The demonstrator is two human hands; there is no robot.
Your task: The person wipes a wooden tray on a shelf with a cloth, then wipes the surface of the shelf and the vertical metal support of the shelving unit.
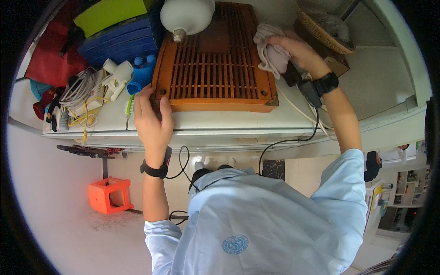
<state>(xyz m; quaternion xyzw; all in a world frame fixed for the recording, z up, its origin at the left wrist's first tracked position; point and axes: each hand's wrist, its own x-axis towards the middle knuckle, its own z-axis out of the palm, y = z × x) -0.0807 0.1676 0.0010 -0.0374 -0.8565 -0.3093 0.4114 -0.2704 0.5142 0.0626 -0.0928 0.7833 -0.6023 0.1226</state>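
A slatted wooden tea tray (pixel 213 75) lies on a white shelf top. My left hand (pixel 153 120) rests at its near left corner, the thumb and fingers apart against the wood. My right hand (pixel 297 51) holds a pale, crumpled cloth (pixel 271 51) against the tray's right side. A dark object (pixel 291 74) shows just below the cloth; what it is cannot be told. On the tray's far left part lies a large white light bulb (pixel 187 17), its screw base towards me. Both wrists wear black straps with cabled devices.
Left of the tray are a blue box (pixel 118 44), a blue plastic container (pixel 141 75), white pipe-like fittings (pixel 118 74) and coiled cables (pixel 80 87). A woven basket (pixel 326 32) stands at the far right. An orange stool (pixel 110 196) is on the floor; a person (pixel 373 165) is far right.
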